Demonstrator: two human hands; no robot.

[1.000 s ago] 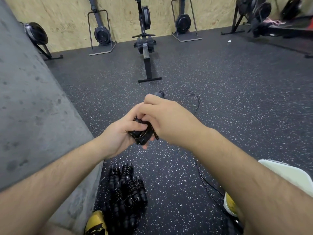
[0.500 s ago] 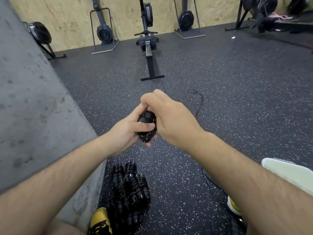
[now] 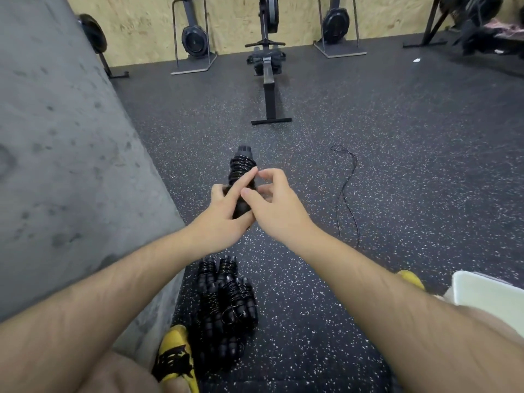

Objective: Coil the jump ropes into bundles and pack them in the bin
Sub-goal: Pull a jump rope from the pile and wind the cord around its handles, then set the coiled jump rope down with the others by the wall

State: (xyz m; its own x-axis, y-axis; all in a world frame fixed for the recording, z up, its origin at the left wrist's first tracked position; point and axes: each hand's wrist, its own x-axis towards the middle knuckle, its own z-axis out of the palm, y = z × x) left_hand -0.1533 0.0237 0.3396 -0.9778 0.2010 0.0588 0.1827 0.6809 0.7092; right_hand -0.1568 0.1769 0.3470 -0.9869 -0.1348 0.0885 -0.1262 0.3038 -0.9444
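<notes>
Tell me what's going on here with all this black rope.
A person is bundling jump ropes on a gym floor. Their left hand grips a coiled rope bundle by its handles. The right hand has its thumb on the coils; whether it pinches the cord is unclear. A pile of finished bundles lies beside the concrete wall, near a yellow shoe. One loose rope lies uncoiled to the right. Only a corner of the white bin shows.

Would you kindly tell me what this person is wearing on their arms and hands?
Nothing visible. The left hand and right hand are ungloved, no rings seen. The left forearm and right forearm are bare: no sleeves, watch or bands.
</notes>
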